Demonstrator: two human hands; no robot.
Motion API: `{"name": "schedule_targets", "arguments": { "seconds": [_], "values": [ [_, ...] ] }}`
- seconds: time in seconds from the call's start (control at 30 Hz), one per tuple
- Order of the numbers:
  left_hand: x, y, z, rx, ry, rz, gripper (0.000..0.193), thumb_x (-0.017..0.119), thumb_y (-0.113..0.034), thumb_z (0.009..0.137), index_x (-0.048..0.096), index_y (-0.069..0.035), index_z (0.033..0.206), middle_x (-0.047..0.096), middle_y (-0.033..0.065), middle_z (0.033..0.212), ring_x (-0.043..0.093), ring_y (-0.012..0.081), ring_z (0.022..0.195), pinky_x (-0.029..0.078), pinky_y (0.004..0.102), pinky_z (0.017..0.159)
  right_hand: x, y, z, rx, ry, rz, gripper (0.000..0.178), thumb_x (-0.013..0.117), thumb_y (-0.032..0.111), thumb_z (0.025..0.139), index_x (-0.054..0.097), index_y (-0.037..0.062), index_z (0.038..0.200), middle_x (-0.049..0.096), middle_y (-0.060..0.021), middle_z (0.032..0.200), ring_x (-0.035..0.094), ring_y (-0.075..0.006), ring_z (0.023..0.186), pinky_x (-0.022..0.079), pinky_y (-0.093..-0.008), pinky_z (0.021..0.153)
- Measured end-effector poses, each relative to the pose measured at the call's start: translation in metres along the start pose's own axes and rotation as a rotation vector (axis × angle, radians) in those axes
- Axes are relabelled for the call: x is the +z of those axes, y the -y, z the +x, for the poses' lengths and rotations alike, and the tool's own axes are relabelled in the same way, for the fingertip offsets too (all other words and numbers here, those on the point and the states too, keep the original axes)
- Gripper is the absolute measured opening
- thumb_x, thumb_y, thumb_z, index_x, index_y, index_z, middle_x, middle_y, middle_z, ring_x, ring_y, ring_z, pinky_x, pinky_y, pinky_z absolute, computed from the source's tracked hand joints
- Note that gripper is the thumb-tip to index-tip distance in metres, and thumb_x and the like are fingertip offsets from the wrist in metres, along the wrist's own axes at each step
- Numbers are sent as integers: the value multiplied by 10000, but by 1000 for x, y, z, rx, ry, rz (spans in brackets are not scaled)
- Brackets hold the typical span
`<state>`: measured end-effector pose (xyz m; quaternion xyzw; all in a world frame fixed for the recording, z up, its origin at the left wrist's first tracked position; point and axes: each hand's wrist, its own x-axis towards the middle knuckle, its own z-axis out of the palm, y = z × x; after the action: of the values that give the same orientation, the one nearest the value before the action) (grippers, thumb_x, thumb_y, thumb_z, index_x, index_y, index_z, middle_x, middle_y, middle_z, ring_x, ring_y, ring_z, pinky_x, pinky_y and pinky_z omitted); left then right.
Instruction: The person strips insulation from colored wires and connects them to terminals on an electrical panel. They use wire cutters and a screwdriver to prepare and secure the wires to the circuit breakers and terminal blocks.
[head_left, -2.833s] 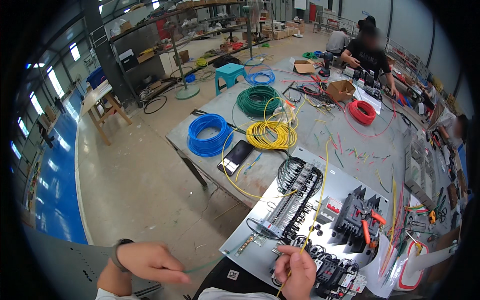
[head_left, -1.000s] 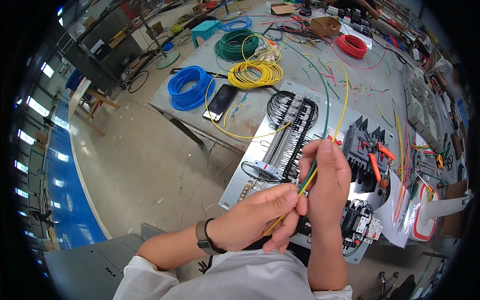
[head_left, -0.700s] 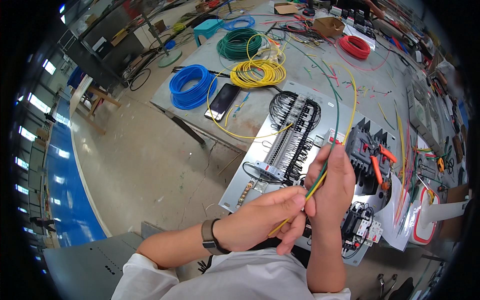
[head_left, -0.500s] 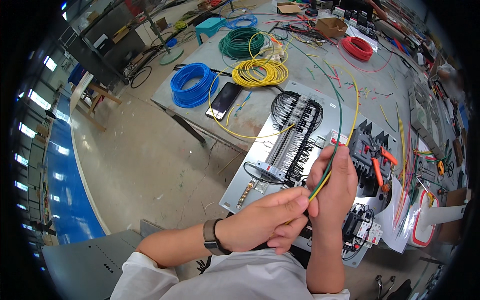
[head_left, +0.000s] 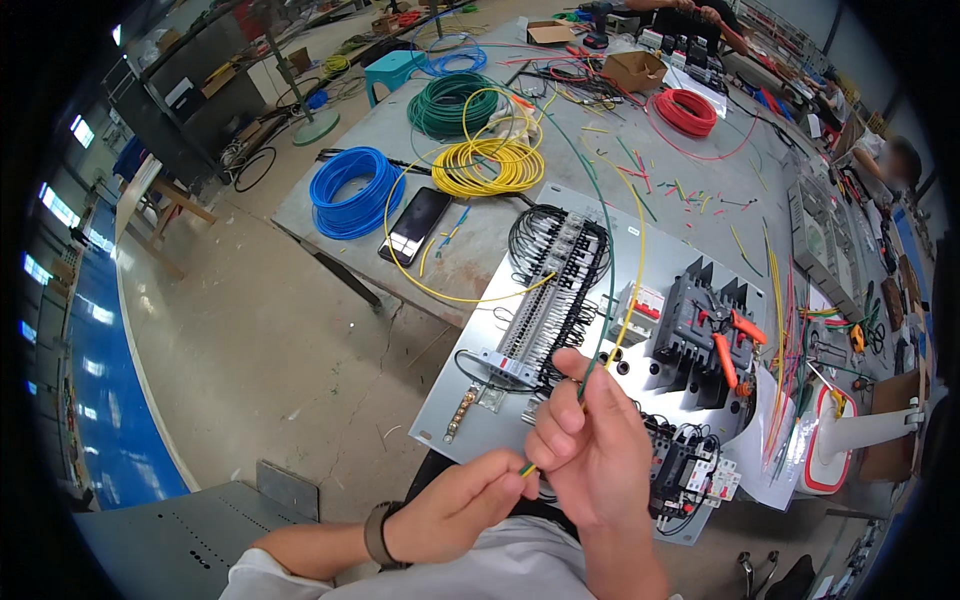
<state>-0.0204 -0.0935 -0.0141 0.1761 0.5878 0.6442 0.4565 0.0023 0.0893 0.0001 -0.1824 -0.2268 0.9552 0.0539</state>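
Note:
My left hand [head_left: 452,508], a dark band on its wrist, is closed in a pinch on a green wire [head_left: 606,245] and a yellow wire [head_left: 641,240] lying together. Just above it, my right hand [head_left: 592,445] grips the same pair between thumb and bent fingers. From there the wires part and arc up over the table. Beneath the hands lies a metal mounting plate [head_left: 440,402]. It carries a terminal strip [head_left: 530,315] with black wire loops, a black circuit breaker [head_left: 680,310] and small contactors [head_left: 680,470]. Orange-handled pliers [head_left: 728,340] rest on the breaker.
Coils of blue [head_left: 350,195], green [head_left: 450,105], yellow [head_left: 490,168] and red wire [head_left: 686,112] lie on the table [head_left: 330,225]. A phone [head_left: 415,225] is near the left edge. A white fan [head_left: 830,440] stands at right. Other people work at the far side.
Both hands have come down closer to my body with the two wires. My right hand's fingers have shifted along the pair. The view has turned slightly right.

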Motion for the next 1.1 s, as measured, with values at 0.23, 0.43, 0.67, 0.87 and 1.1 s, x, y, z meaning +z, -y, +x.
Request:
{"name": "schedule_targets", "arguments": {
  "seconds": [0.23, 0.43, 0.67, 0.87, 1.1],
  "values": [
    [-2, 23, -53, 201, -248, 618, 98, 604, -66, 1053, 645, -28, 1133, 679, 153, 799, 648, 325, 603, 503, 385, 570, 4, -15, 9, 65, 13, 37, 355, 412, 320, 1181, 571, 48, 1344, 390, 52, 735, 318, -59, 588, 274, -238, 502],
    [-12, 40, -90, 253, -281, 799, 103, 627, -47, 1023, 654, -31, 1121, 707, 150, 799, 695, 354, 619, 549, 397, 576, 0, -8, 42, 9, -48, 103, 285, 443, 347, 1168, 592, 104, 1174, 349, 73, 693, 250, -52, 540, 199, -246, 455],
    [-44, 33, -123, 23, -186, 846, 141, 578, -152, 1077, 689, -68, 1104, 687, 134, 750, 711, 354, 659, 556, 403, 606, 10, -15, 65, -27, -71, 56, 236, 476, 320, 1158, 563, 102, 1129, 333, 66, 677, 257, -55, 528, 214, -253, 446],
    [-57, -15, -91, -221, -225, 551, 145, 569, -136, 1102, 622, -45, 1201, 703, 159, 863, 710, 353, 761, 542, 412, 677, 39, -104, 29, 40, -86, 7, 247, 447, 340, 1168, 524, 120, 1088, 338, 52, 664, 264, -75, 527, 224, -270, 456],
    [-58, 37, -107, 56, -453, 567, 165, 571, -178, 1103, 670, -48, 1083, 627, 103, 686, 626, 217, 577, 499, 360, 577, 43, -136, 22, 118, -59, -72, 282, 446, 348, 1169, 522, 80, 1121, 363, 43, 678, 292, -75, 525, 257, -279, 458]
  ]
}}
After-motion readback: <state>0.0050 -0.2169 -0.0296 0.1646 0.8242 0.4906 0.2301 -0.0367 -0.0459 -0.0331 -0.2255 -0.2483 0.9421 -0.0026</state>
